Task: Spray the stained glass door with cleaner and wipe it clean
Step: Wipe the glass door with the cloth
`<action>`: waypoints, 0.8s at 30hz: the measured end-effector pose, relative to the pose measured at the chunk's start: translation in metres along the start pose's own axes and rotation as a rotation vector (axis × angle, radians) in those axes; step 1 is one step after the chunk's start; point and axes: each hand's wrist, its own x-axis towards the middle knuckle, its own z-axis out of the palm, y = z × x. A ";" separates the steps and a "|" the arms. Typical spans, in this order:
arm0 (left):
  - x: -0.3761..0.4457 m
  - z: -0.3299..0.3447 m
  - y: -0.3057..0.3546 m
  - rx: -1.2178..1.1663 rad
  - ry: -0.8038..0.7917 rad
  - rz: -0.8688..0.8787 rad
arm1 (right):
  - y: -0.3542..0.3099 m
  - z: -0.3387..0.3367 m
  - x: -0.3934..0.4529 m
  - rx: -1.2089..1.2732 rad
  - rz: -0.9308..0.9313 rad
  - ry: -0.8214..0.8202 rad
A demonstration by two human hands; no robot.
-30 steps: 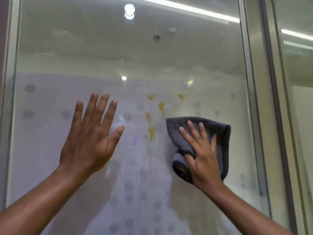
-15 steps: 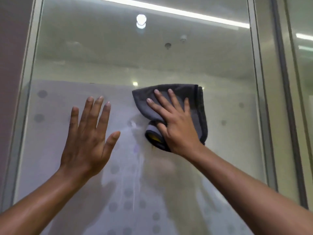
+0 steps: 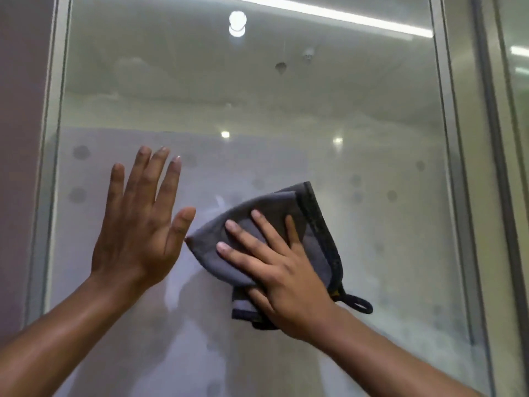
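Metal frame [image 3: 446, 138] at right; plain wall [image 3: 23, 110] at left; ceiling strip light [image 3: 329, 15] reflected above

Your glass door [image 3: 357, 116] stands upright in its pale metal frame [image 3: 450, 167], with rows of faint grey dots across its frosted lower part. Flat against the pane you have your left hand [image 3: 137, 227] with fingers spread, and just beside it the folded grey cloth [image 3: 289, 213] under your right hand [image 3: 289, 282].
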 end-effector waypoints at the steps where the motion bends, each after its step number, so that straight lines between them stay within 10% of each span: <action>1: -0.001 0.000 -0.001 -0.002 -0.006 0.003 | 0.016 -0.004 -0.009 -0.015 -0.049 -0.016; 3: 0.000 -0.001 0.001 -0.006 -0.021 0.009 | 0.053 -0.010 -0.023 -0.007 0.044 0.056; 9: -0.001 -0.001 0.006 0.021 -0.025 0.027 | 0.033 0.000 -0.012 0.245 1.130 0.626; 13: 0.000 -0.001 0.005 0.015 -0.052 0.100 | -0.072 0.038 -0.008 0.123 0.565 0.297; 17: -0.001 -0.002 0.003 0.012 -0.084 0.178 | -0.026 0.024 -0.064 -0.032 -0.016 -0.023; 24: 0.000 -0.001 0.005 0.012 -0.089 0.138 | 0.000 0.029 -0.086 0.255 1.194 0.571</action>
